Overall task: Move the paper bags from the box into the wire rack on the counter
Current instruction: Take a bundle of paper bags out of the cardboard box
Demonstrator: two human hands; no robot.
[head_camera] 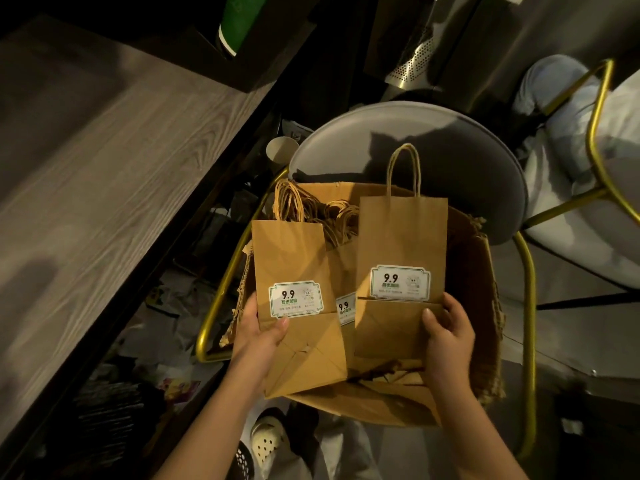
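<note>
head view: left hand (258, 336) grips one paper bag (294, 271), right hand (446, 332) grips another bag (400, 244), both just above the box (481, 271) on the chair (450, 147). lift handles clear; rack unseen.

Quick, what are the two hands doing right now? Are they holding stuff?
Left hand grips the left paper bag near its bottom fold.
Right hand grips the right paper bag near its bottom fold.
</note>
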